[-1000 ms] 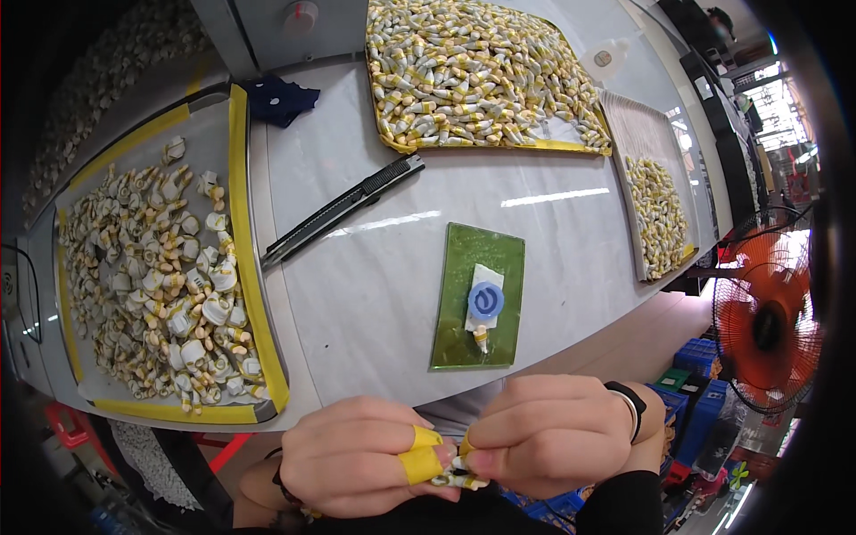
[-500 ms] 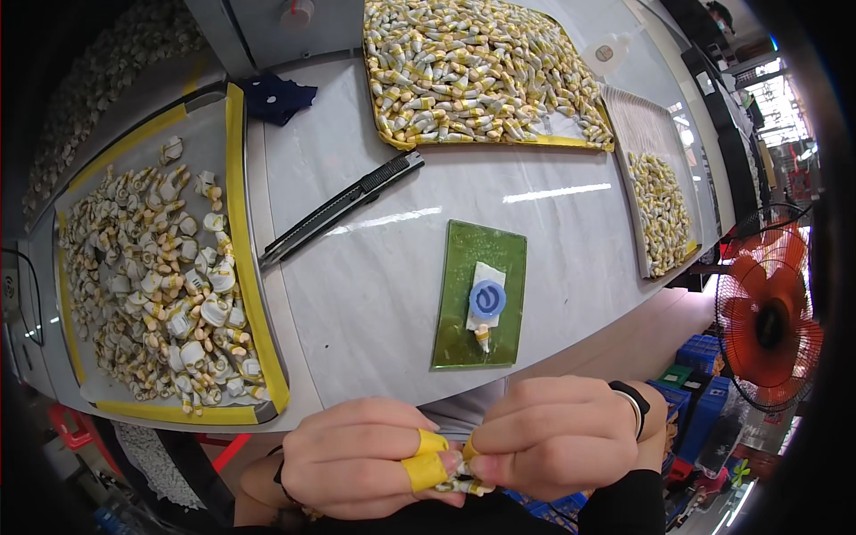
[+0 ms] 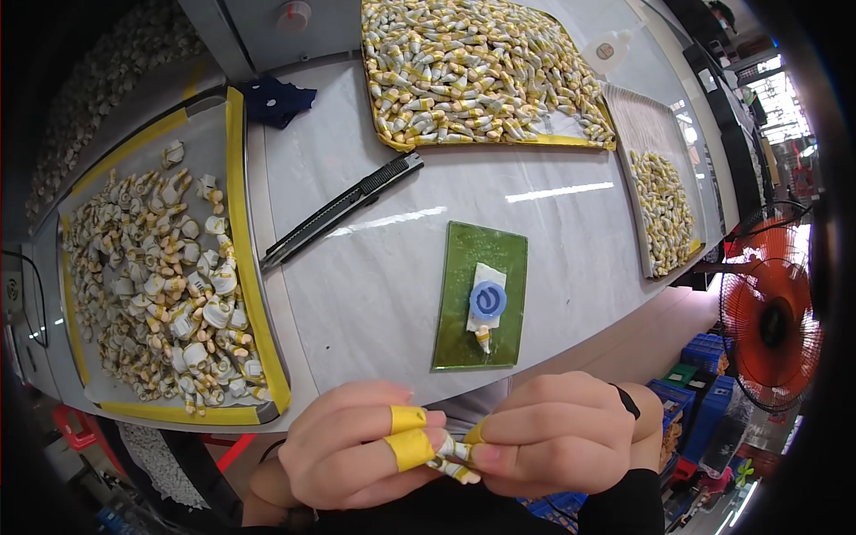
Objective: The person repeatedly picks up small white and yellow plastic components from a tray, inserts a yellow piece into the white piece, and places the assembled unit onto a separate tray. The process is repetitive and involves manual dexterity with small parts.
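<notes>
In front of my lap, both hands are closed around small white pieces with yellow bands and peach-coloured tips (image 3: 456,450). My left hand (image 3: 343,446), with yellow tape (image 3: 410,450) round two fingers, grips several of them. The thumb and index finger of my right hand (image 3: 557,437) pinch the end of one, right beside the left fingertips. Ahead on the table lies a green rectangular plate (image 3: 508,245). A white rectangular piece (image 3: 487,273) rests on it, carrying a blue disc (image 3: 487,301) with curved grooves. One small banded piece (image 3: 483,338) pokes out below the disc.
A yellow-taped tray (image 3: 278,357) of loose white pieces stands at the left. Another tray (image 3: 535,140) at the back is heaped with banded pieces; a narrower one (image 3: 642,107) is at the right. A black utility knife (image 3: 343,209), a dark blue cloth (image 3: 278,102) and a red fan (image 3: 771,312) are around.
My left fingers have loosened and shifted a little left, so more of the small pieces shows between the hands. My right hand still pinches at the same place.
</notes>
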`<action>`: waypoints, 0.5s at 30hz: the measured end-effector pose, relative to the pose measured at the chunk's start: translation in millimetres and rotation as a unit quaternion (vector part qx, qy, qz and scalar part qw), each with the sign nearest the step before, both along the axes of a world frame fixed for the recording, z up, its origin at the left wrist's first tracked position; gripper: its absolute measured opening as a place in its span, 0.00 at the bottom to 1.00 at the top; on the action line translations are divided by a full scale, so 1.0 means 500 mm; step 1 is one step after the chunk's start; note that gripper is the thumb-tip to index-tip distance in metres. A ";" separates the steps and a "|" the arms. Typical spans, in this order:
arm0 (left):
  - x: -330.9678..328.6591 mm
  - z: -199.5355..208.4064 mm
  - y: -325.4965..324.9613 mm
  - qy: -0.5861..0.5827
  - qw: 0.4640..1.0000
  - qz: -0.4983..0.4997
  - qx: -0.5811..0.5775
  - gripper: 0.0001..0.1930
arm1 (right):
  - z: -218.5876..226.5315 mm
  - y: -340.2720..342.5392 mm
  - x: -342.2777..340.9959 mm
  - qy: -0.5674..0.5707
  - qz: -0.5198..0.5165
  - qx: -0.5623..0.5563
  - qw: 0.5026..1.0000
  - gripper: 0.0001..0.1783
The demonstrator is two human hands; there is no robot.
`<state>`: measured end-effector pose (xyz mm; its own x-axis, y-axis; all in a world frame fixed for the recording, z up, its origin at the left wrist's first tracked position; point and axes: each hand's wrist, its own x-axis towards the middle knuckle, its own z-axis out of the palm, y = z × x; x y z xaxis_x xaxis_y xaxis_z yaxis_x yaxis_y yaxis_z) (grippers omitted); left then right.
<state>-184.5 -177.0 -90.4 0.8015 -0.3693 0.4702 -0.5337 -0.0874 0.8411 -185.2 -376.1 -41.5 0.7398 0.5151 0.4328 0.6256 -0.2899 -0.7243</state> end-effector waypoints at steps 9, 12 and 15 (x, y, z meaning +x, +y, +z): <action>-0.006 -0.007 0.002 0.416 0.857 -0.167 -0.255 0.12 | -0.014 -0.009 0.037 0.196 0.063 0.105 0.973 0.10; -0.005 -0.011 0.004 0.426 0.849 -0.199 -0.240 0.11 | -0.017 -0.012 0.036 0.232 0.098 0.124 0.960 0.08; -0.005 -0.004 0.004 0.417 0.864 -0.198 -0.202 0.10 | -0.024 -0.006 0.041 0.226 0.108 0.123 0.960 0.09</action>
<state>-186.8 -174.8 -92.5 0.7721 -0.6330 -0.0555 0.3519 0.3531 0.8669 -164.7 -379.3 -53.4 0.7678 0.6010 0.2221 0.2582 0.0271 -0.9657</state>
